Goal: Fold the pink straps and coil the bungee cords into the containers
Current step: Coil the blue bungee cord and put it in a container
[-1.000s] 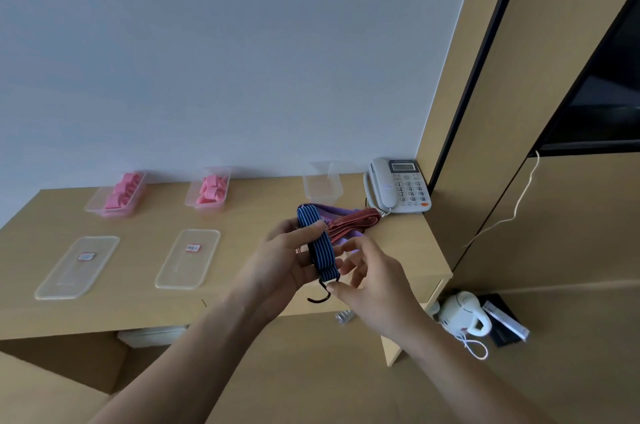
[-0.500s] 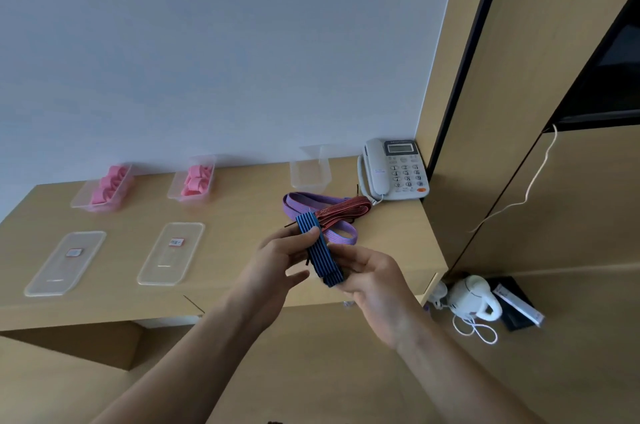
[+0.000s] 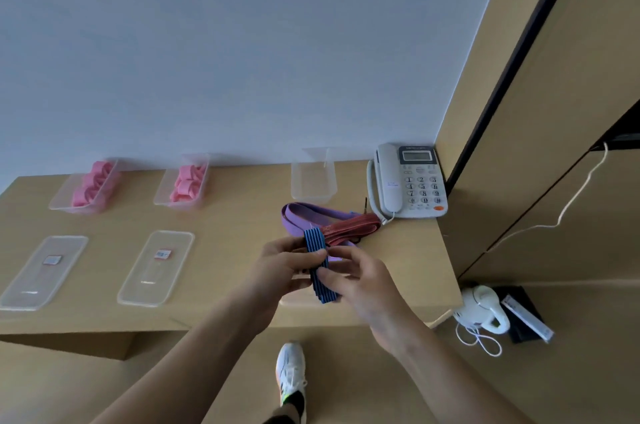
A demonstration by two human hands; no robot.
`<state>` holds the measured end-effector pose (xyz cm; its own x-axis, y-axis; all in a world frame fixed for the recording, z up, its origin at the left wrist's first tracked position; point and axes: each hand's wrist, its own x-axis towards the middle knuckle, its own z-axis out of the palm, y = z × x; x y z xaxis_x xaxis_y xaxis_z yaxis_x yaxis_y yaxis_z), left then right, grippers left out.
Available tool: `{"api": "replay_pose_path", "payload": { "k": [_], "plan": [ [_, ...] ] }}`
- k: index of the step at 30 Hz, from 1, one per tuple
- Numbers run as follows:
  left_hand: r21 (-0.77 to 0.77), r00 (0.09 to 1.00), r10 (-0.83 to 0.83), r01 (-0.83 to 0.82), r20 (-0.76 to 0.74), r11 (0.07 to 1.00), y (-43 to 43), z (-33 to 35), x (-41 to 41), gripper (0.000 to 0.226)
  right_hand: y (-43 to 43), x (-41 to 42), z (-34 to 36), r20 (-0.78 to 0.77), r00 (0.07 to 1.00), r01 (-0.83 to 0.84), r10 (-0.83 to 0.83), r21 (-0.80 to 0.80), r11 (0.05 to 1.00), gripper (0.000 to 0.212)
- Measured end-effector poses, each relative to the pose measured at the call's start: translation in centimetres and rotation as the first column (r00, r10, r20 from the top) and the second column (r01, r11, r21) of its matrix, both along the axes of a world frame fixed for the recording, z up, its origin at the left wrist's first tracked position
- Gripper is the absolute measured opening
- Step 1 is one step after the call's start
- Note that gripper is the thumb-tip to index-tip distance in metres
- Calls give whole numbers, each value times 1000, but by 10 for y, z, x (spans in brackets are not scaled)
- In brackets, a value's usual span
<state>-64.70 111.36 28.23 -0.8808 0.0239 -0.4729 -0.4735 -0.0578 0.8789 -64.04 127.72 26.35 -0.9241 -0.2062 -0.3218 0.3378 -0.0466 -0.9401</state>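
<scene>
Left hand (image 3: 284, 271) and right hand (image 3: 360, 280) both clamped on folded blue striped bungee cord (image 3: 318, 266), held above wooden surface (image 3: 235, 226). Beyond: purple strap (image 3: 301, 212) and red cord (image 3: 353, 228) heaped together; farther back, empty clear plastic container (image 3: 313, 179).

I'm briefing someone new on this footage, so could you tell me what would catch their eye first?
Most striking is the folded blue bungee cord, pinched between the left hand and right hand above the desk's front edge. Behind it, purple and red cords lie piled before an empty clear container. Far left, two containers already hold pink straps.
</scene>
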Motion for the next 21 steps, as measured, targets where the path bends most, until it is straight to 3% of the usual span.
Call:
{"api": "replay_pose_path", "payload": {
  "k": [4, 7, 11, 14, 21],
  "plan": [
    [46, 1000, -27, 27, -12, 999, -16, -9, -48, 26, -15, -50, -5, 72, 997, 6, -6, 0, 1000, 33],
    [6, 999, -5, 5, -34, 1000, -30, -16, -91, 15, -30, -96, -5, 174, 982, 91, -75, -87, 992, 31],
    [-243, 995, 75, -89, -67, 966, -55, -43, -158, 21, -53, -168, -13, 160, 964, 191, -210, 131, 973, 35],
    [-399, 998, 58, -66, -31, 915, -74, -63, -202, 30, -71, -221, -28, 141, 964, 187, -225, 244, 952, 36],
    [-508, 993, -83, 112, 79, 854, -94, -107, -264, 47, -109, -301, -84, 220, 954, 101, -202, 399, 911, 38]
  ]
}}
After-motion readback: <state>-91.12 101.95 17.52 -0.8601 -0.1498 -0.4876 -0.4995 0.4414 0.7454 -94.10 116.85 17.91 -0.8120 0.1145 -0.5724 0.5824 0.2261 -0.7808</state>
